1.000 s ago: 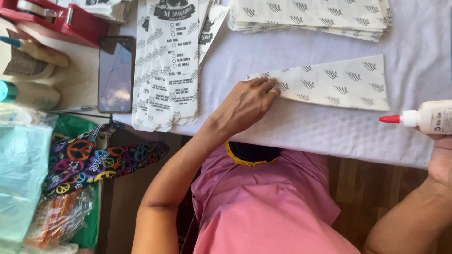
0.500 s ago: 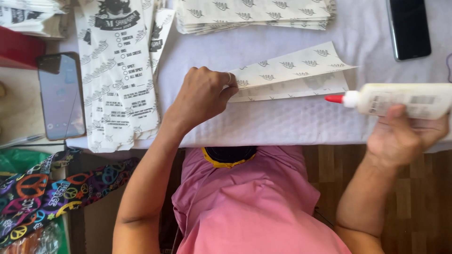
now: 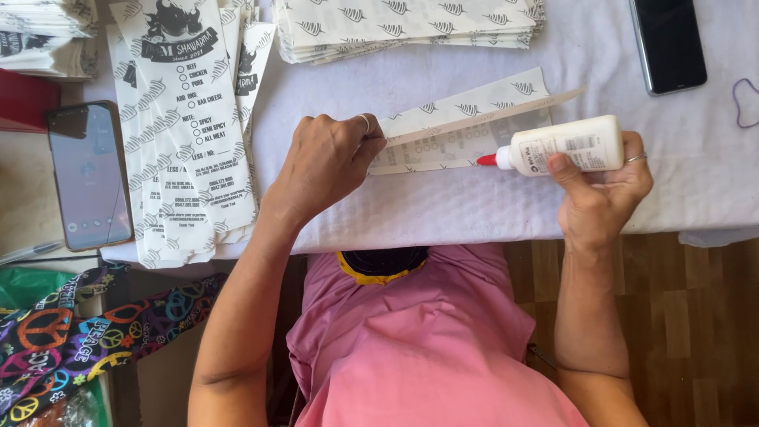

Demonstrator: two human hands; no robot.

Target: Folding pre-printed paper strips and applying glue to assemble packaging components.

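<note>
A pink shirt (image 3: pixel 431 348) fills the lower middle of the frame, and from it two bare forearms are stretched up onto a table covered by a white cloth (image 3: pixel 443 209).

The left hand (image 3: pixel 328 162) is seen at the centre of the frame, curled with its fingers together and pressed down on the near end of a folded paper sheet (image 3: pixel 466 126); a ring is worn on one finger. The sheet is laid crosswise on the cloth, running from the centre toward the right. It is off-white, printed with a repeated small dark leaf-like motif, and a long narrow flap is lifted along its upper edge, so that a faintly printed inner face is exposed below it.

The right hand (image 3: pixel 601 190), at the right of centre, is clamped around a white glue bottle (image 3: pixel 561 146). The bottle is held almost level, and its red nozzle is pointed left, at the exposed face of the sheet, just beside its lower edge; whether the tip touches the paper cannot be told.

Farther up, a stack of patterned sheets (image 3: pixel 411 24) is laid along the top of the frame. Printed paper bags (image 3: pixel 190 126) are piled at the upper left, with a phone (image 3: pixel 87 174) at the left edge beside them. A second, dark phone (image 3: pixel 668 43) is placed at the upper right.
</note>
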